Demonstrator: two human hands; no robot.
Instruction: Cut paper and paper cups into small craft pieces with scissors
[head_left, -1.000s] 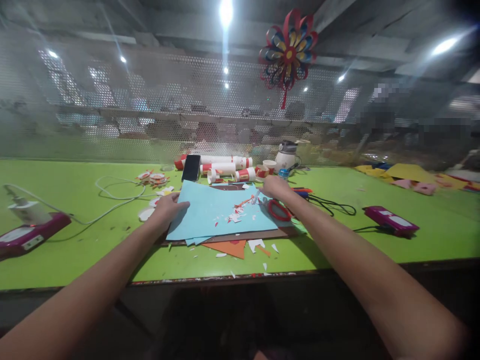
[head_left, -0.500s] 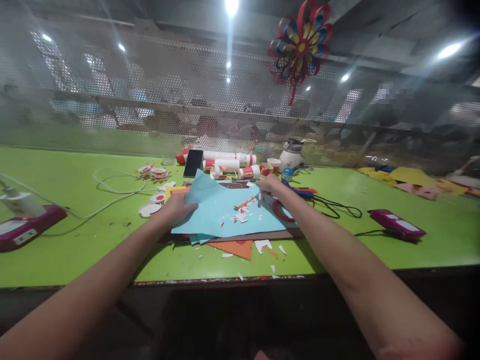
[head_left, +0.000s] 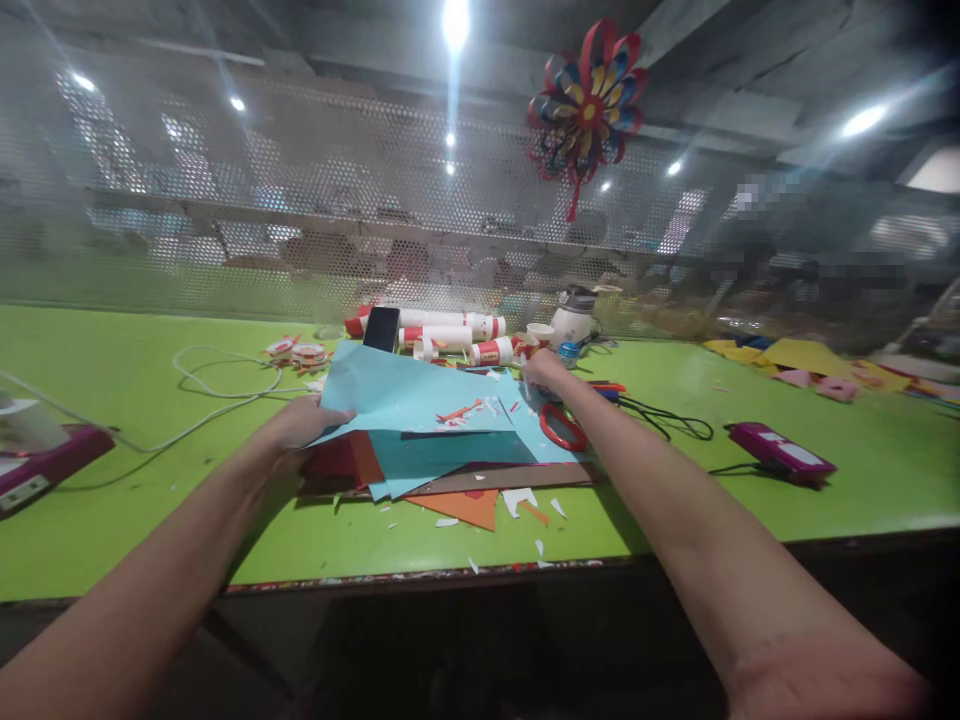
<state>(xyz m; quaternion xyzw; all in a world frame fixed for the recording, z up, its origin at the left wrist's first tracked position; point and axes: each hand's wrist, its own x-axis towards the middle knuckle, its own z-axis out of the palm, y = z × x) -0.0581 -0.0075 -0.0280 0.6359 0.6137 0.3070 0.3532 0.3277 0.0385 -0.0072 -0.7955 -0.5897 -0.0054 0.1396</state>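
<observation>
My left hand pinches the left edge of a light blue sheet of paper, which is raised off the stack below. Orange and white paper scraps lie on the sheet. My right hand is closed at the far right of the blue paper, fingers pointing down; what they hold, if anything, is hidden. Just below it lies a pair of scissors with red handles, its blades not clear. Under the raised sheet show more blue paper, a dark red piece and a brown sheet.
Red-and-white paper tubes, a phone, paper cups and a bottle stand or lie behind. Purple power strips with cables sit at both sides. Orange paper and white scraps lie near the table's front edge.
My left hand has moved left and lifted the blue sheet, pulling it leftward and exposing the layers beneath. The scraps shifted with it. My right hand stays near the same spot.
</observation>
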